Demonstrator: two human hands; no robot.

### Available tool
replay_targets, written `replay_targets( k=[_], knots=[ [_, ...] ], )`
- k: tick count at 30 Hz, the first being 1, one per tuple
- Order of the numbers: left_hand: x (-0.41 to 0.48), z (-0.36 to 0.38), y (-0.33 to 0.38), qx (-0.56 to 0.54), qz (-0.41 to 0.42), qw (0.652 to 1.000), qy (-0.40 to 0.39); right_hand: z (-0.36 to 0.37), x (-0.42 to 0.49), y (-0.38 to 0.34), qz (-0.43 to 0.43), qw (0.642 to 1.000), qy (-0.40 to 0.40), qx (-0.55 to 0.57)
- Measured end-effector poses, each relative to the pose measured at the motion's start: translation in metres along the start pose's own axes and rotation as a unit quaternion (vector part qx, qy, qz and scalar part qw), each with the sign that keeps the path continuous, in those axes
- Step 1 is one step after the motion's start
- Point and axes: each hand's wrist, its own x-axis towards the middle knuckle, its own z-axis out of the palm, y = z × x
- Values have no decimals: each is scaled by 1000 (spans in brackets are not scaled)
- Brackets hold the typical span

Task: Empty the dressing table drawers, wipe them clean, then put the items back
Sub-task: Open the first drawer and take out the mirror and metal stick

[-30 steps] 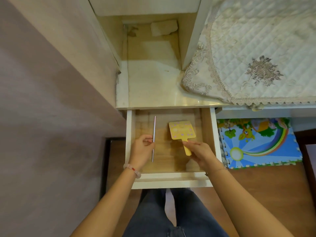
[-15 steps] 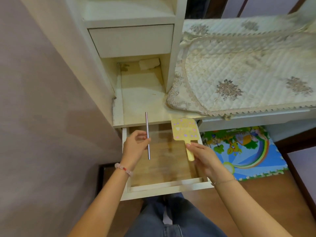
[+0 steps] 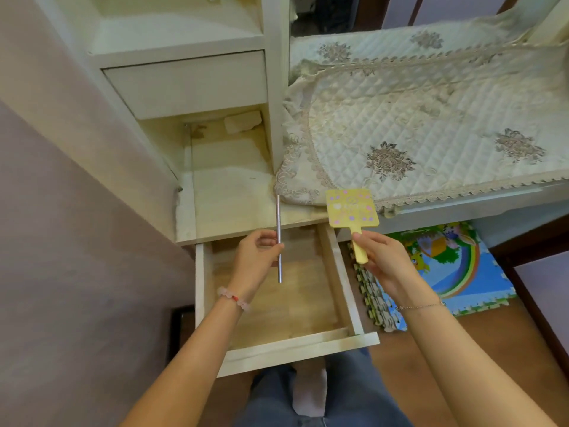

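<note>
Left hand (image 3: 257,257) pinches a thin silver metal rod (image 3: 279,238); right hand (image 3: 381,257) grips a yellow dotted hand mirror (image 3: 351,208) over the open drawer (image 3: 277,306).

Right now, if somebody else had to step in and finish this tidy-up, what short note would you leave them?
Left hand: pinches a metal rod, held upright above the open drawer.
Right hand: holds a yellow paddle by its handle, up by the table edge.
Done: the open drawer shows only bare wood, nothing else inside.
Left: set both items down, perhaps on the shelf just above the drawer; wipe the drawer; put them back. The small upper drawer is shut and looks not yet dealt with.
</note>
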Motion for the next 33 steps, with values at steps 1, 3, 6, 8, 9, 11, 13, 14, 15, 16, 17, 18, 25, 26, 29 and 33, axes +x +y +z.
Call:
replay_targets(
  k=[1, 3, 6, 8, 9, 11, 13, 14, 15, 16, 17, 18, 25, 26, 29, 33],
  knots=[
    [6, 9, 3, 2, -2, 1000, 2, -6, 7, -5, -1, 1000, -1, 1],
    [18, 29, 11, 3, -8, 1000, 10, -19, 25, -15, 0, 1000, -3, 0],
    [40, 59, 26, 4, -11, 999, 33, -37, 53, -35, 5, 1000, -10, -9],
    [56, 78, 34, -4, -15, 999, 48, -48, 74, -48, 9, 1000, -12, -15],
    [65, 88, 39, -7, -16, 999, 52, -53, 84, -54, 8, 1000, -13, -21],
    [81, 107, 46, -13, -17, 998, 61, -62, 103, -66, 11, 999, -9, -30],
    [97, 123, 54, -17, -21, 997, 75, -70, 123, -77, 15, 999, -8, -37],
    [104, 131, 57, -17, -24, 996, 84, -73, 132, -83, 17, 999, -11, -42],
    [111, 137, 60, -13, -25, 995, 91, -74, 140, -88, 16, 999, -14, -46],
    [117, 144, 62, -4, -25, 995, 97, -75, 147, -93, 13, 998, -17, -52],
    [124, 149, 64, 5, -25, 994, 102, -75, 154, -97, 10, 998, -16, -58],
    [130, 154, 64, 13, -28, 994, 106, -74, 161, -99, 7, 998, -16, -62],
    [162, 167, 56, 110, -49, 984, 131, -67, 196, -103, 4, 996, -5, -83],
    [164, 167, 54, 120, -51, 982, 134, -68, 198, -102, 0, 996, -6, -93],
    [165, 168, 52, 161, -46, 976, 136, -71, 199, -99, -23, 990, -10, -136],
    [162, 170, 51, 203, -33, 969, 135, -72, 192, -101, -77, 973, -3, -216]
  ],
)
